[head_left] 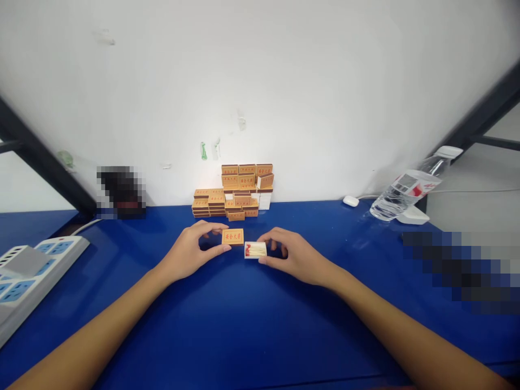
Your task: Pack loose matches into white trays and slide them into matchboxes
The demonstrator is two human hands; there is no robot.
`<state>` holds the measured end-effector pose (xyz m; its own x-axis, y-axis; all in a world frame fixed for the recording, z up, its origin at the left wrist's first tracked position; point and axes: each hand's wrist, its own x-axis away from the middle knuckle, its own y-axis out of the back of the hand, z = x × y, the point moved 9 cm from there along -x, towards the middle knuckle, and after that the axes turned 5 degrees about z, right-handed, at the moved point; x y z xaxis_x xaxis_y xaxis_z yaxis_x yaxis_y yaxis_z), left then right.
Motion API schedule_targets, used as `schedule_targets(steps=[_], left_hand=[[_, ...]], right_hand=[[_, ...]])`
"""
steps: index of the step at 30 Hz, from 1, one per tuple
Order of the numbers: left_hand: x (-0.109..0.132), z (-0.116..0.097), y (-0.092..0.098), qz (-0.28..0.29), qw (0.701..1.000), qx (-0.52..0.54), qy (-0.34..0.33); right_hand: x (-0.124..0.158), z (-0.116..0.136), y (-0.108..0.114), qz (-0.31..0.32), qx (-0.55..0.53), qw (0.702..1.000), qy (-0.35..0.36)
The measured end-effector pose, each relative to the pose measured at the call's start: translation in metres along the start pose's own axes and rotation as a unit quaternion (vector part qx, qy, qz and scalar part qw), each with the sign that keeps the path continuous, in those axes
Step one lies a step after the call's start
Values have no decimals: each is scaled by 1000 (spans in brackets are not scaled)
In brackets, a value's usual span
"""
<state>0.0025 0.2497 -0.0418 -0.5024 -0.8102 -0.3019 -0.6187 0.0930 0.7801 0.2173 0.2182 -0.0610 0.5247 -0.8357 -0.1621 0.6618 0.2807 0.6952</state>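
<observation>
My left hand [195,246] pinches an orange matchbox sleeve [233,236] with red characters between thumb and fingers. Just to its right, my right hand [290,252] grips the white matchbox tray [255,249] by its right end. Pale matches with red heads lie in that tray, heads toward the left. Sleeve and tray are apart, with the tray slightly nearer to me. Beyond both hands, several orange matchboxes [238,180] are stacked in stepped rows against the wall, and a lower group of matchboxes [208,203] stands at their left.
On the blue table [244,325], a white power strip [44,271] lies at the left. A clear water bottle [410,187] leans at the right, near a small white case [351,201] and a white cable. Blurred dark items sit on both sides. The white wall [317,108] rises behind.
</observation>
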Motion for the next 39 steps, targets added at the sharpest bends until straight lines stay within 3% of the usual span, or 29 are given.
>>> schedule_targets(steps=[4,11,22,33,39], left_hand=[[0,-2,-6,16,1000,16,-8],[1,-6,-12,22,998,46,-28],[1,6,-15,37,994,101,31],[3,6,-17,24,986,157,50],[5,2,-17,14,989,142,46]], right_hand=[[-1,-14,12,-19,-55,998,-26],[-2,-15,9,-27,-80,996,-34],[1,-17,12,-62,-108,991,-57],[4,-19,14,-95,-109,987,-66],[5,-19,9,-78,-127,986,-68]])
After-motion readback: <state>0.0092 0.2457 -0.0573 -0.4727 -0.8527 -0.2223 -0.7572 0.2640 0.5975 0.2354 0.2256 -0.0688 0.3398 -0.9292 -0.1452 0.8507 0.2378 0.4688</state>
